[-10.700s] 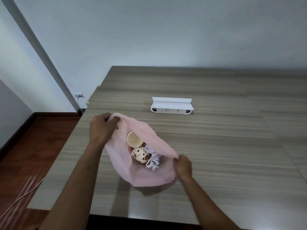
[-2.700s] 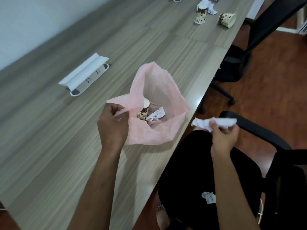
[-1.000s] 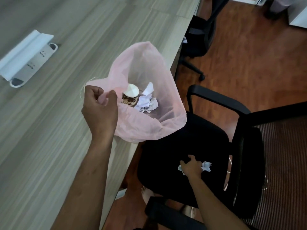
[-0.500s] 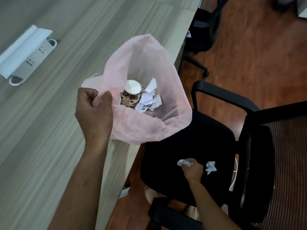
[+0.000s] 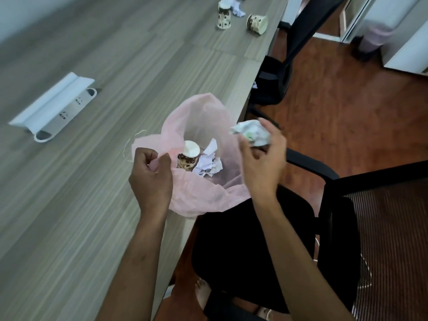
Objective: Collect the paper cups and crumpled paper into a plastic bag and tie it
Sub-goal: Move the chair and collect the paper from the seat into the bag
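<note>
while your left hand [image 5: 150,174] pinches the near rim of the pink plastic bag [image 5: 203,195] at the table [image 5: 69,205] edge, your right hand [image 5: 259,158] grips a crumpled paper ball [image 5: 253,133] just above the bag's open mouth. inside the bag — one paper cup [image 5: 188,156] beside crumpled paper [image 5: 208,164]. two more cups — one upright [image 5: 224,16], one tipped [image 5: 257,23] — sit far along the table.
</note>
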